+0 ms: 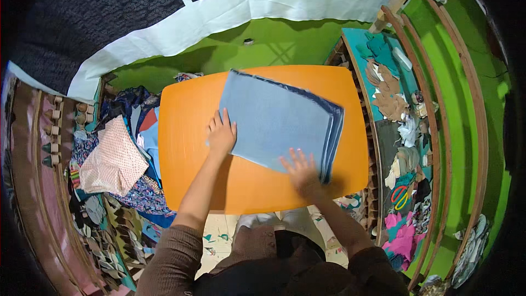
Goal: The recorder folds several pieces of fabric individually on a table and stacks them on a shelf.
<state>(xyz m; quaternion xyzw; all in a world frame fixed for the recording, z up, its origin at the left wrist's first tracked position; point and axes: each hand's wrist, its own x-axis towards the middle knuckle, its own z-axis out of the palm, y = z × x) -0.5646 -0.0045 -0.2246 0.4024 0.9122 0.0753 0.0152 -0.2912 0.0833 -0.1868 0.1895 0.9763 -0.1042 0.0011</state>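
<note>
A flat, folded piece of pale blue cloth with dark blue edges point(276, 115) is lying on the smooth orange table point(183, 115), partly between the two hands and mostly past them. The left hand point(221, 134) is flat on the cloth's left side, palm down, with its fingers a little apart. The right hand point(303, 172) is open wide at the cloth's near edge. It looks blurry, so I can't tell if it touches the cloth or floats just over it.

Left of the left hand, off the table, a pale pink cloth with tiny dots point(116, 159) sits on a heap of patterned cloths point(150, 203). Right of the right hand, past the table, red and yellow scissors point(402, 199) lie near bright pink cloth scraps point(404, 237). Farther ahead on that side are some brown cloth scraps point(390, 101).
</note>
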